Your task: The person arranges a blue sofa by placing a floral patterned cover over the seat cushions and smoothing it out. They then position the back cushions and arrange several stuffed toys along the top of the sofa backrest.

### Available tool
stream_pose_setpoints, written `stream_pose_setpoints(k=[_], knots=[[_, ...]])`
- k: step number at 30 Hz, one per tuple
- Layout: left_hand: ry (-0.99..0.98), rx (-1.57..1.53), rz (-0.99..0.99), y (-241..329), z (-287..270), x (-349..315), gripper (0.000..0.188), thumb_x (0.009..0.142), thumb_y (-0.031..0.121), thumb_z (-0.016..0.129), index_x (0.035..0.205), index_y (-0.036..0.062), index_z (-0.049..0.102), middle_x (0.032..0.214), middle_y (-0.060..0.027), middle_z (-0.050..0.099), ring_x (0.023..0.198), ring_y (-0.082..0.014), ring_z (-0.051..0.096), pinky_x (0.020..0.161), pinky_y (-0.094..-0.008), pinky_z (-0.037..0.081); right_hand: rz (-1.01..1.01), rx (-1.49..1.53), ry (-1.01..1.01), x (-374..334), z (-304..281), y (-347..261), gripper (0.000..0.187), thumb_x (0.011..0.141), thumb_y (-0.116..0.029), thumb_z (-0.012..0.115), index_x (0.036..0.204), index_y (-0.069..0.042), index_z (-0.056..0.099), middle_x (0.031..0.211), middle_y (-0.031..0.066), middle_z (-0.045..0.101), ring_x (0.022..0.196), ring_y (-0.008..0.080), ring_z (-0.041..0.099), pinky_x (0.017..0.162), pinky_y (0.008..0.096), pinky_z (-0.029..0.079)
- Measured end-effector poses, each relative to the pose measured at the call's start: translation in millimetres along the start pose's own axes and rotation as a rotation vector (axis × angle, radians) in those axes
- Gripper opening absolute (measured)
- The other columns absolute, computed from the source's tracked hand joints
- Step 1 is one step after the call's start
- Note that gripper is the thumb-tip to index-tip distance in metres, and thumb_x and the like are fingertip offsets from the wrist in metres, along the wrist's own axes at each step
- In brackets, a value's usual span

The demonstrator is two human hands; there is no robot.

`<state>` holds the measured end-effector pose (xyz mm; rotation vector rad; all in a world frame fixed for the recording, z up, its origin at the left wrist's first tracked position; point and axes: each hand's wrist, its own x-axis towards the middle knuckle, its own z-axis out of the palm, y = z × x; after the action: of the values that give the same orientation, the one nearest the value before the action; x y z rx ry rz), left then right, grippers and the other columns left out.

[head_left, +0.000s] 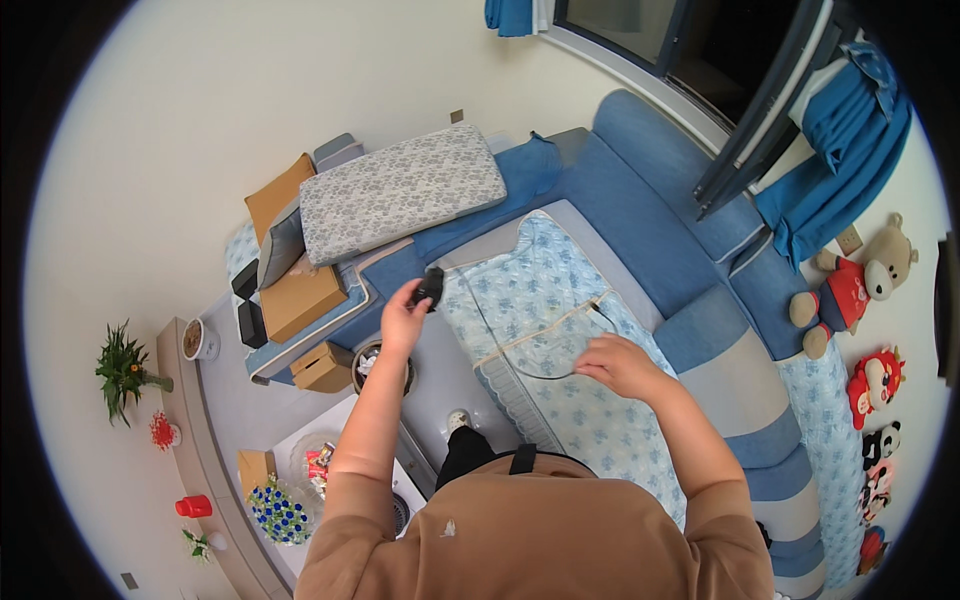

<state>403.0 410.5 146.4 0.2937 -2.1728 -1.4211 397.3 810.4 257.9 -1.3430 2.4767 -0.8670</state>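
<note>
My left hand (402,316) is closed around a small black block-like device (430,288), held over the near edge of the sofa. From it a thin dark cord (490,335) hangs in a loop toward my right hand (622,366). The fingers of my right hand are pinched on the cord, and a short dark end shows beyond them. Both hands are above a light blue floral quilted pad (600,420) spread over the sofa seat. A pale tan strap (545,328) lies across the pad.
A floral cushion slab (400,190) lies on the blue sofa (640,190), near cardboard boxes (300,300). A waste bin (383,368) and a table (335,415) with blue flowers (280,512) stand at left. A teddy bear (850,290) sits at right, beneath an open window (770,110).
</note>
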Motion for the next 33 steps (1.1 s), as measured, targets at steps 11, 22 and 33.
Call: stream_pose_setpoints(k=[11, 22, 33], knots=[[-0.582, 0.018, 0.134, 55, -91, 15, 0.031, 0.074, -0.001, 0.068, 0.103, 0.0074, 0.063, 0.090, -0.0063, 0.063, 0.074, -0.0170, 0.060, 0.070, -0.0280, 0.049, 0.036, 0.339, 0.184, 281, 47, -53, 0.017, 0.089, -0.020, 0.053, 0.086, -0.006, 0.063, 0.076, 0.0107, 0.060, 0.072, 0.0285, 0.057, 0.065, 0.0357, 0.044], [0.273, 0.412, -0.207, -33, -218, 39, 0.024, 0.072, 0.005, 0.069, 0.094, 0.0030, 0.060, 0.085, -0.0115, 0.060, 0.073, -0.0243, 0.059, 0.067, -0.0324, 0.048, -0.226, 0.097, -0.798, 327, 162, -105, 0.022, 0.088, -0.028, 0.055, 0.102, -0.013, 0.063, 0.095, 0.0117, 0.064, 0.088, 0.0310, 0.059, 0.074, 0.0400, 0.046], [-0.057, 0.042, -0.165, -36, -241, -48, 0.030, 0.075, -0.006, 0.064, 0.102, 0.0038, 0.062, 0.089, -0.0051, 0.059, 0.083, -0.0178, 0.058, 0.072, -0.0270, 0.047, -0.242, 0.519, -0.281, 430, 155, -149, 0.016, 0.089, -0.018, 0.055, 0.094, -0.006, 0.065, 0.075, 0.0039, 0.062, 0.066, 0.0117, 0.052, 0.063, 0.0267, 0.043]])
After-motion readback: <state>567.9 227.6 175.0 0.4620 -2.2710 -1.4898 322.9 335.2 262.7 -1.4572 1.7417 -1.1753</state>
